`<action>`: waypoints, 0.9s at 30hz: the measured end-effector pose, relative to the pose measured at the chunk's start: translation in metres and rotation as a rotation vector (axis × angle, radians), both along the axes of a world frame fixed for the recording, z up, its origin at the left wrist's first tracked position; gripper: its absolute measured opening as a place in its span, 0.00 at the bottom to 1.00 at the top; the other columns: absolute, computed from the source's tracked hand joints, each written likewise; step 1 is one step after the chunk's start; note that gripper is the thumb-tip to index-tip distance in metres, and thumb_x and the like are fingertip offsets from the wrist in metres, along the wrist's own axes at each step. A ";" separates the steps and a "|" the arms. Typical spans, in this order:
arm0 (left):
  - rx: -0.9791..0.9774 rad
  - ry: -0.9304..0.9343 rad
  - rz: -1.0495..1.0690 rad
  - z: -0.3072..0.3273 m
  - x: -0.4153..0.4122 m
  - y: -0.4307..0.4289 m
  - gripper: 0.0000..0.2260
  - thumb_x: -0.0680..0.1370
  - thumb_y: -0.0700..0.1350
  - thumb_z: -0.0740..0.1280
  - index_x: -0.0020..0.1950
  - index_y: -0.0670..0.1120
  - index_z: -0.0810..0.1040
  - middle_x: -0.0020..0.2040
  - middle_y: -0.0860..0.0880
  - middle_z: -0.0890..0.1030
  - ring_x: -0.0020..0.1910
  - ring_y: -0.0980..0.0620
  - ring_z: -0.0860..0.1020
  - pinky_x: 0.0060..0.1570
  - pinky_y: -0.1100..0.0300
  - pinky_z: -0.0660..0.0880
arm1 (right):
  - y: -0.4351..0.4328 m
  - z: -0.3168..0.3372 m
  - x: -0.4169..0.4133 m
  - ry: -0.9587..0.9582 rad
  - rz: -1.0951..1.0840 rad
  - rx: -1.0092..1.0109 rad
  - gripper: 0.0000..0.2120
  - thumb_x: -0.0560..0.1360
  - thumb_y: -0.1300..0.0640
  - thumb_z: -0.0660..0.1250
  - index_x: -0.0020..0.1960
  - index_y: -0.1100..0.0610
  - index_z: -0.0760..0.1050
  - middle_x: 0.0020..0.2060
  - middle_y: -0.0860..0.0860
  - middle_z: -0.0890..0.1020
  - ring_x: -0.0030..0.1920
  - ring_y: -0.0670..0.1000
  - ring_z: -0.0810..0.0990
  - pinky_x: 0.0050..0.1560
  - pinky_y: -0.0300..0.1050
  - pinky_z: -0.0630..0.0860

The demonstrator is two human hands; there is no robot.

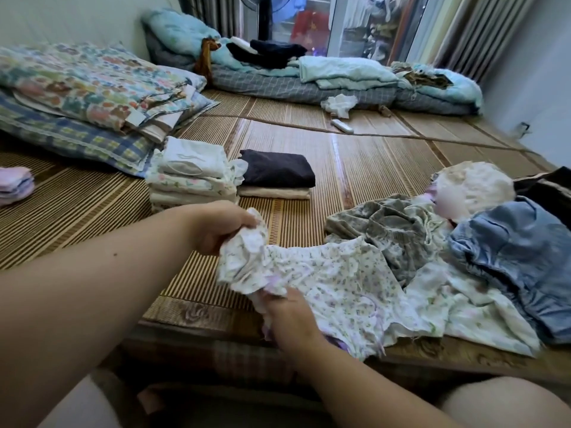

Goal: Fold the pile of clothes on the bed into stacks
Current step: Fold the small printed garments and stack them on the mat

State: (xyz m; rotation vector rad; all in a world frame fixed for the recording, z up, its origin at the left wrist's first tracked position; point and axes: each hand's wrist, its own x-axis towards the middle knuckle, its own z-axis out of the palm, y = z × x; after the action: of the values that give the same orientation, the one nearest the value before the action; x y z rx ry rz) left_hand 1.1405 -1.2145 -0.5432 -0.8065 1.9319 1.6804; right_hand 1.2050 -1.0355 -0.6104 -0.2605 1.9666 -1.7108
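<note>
Single head-mounted wide-angle view, looked forward and down across the woven bamboo bed mat (355,168) from its near edge. Close range: both forearms filled the lower frame. It faced the far glass balcony door (355,23) and striped curtains (469,32). No second view to overlap.

Bamboo-mat bed (355,156): folded stacks (191,177), loose clothes (432,248), pillows (77,97).

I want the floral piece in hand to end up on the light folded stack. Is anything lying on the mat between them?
Nothing visible does. Both hands, left and right, grip the floral garment, and only bare mat separates it from the light stack. The dark stack sits beside that route.
</note>
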 end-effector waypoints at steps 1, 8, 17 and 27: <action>0.031 0.036 0.007 0.005 -0.006 0.008 0.12 0.81 0.46 0.62 0.56 0.37 0.74 0.41 0.41 0.85 0.38 0.44 0.85 0.36 0.51 0.82 | 0.010 0.000 -0.004 -0.101 -0.127 -0.091 0.10 0.81 0.57 0.62 0.51 0.60 0.81 0.23 0.47 0.79 0.24 0.43 0.76 0.27 0.37 0.72; 0.228 0.159 -0.176 0.015 -0.051 0.112 0.15 0.82 0.53 0.58 0.51 0.42 0.77 0.40 0.47 0.85 0.37 0.50 0.83 0.39 0.57 0.81 | 0.099 0.003 -0.021 -0.405 -0.726 -0.559 0.11 0.79 0.55 0.62 0.55 0.56 0.82 0.46 0.58 0.86 0.44 0.59 0.85 0.41 0.56 0.82; -0.429 0.462 -0.186 -0.042 -0.060 0.156 0.15 0.78 0.58 0.63 0.54 0.49 0.79 0.49 0.50 0.81 0.41 0.52 0.78 0.41 0.57 0.75 | 0.161 -0.002 -0.030 -0.190 -0.884 0.118 0.29 0.76 0.55 0.67 0.74 0.56 0.62 0.66 0.58 0.73 0.61 0.59 0.74 0.63 0.55 0.72; -0.625 0.045 -0.306 -0.072 -0.039 0.100 0.28 0.69 0.64 0.72 0.56 0.43 0.77 0.52 0.46 0.80 0.50 0.47 0.79 0.52 0.54 0.78 | 0.104 0.031 -0.165 0.602 0.187 0.843 0.33 0.74 0.61 0.67 0.74 0.41 0.62 0.71 0.50 0.71 0.64 0.52 0.73 0.62 0.49 0.72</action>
State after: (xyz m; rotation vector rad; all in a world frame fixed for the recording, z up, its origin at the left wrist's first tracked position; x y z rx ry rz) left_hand 1.1010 -1.1142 -0.6157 -0.6311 2.5015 0.9250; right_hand 1.0401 -0.9312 -0.5795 -0.6622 2.7820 -0.5967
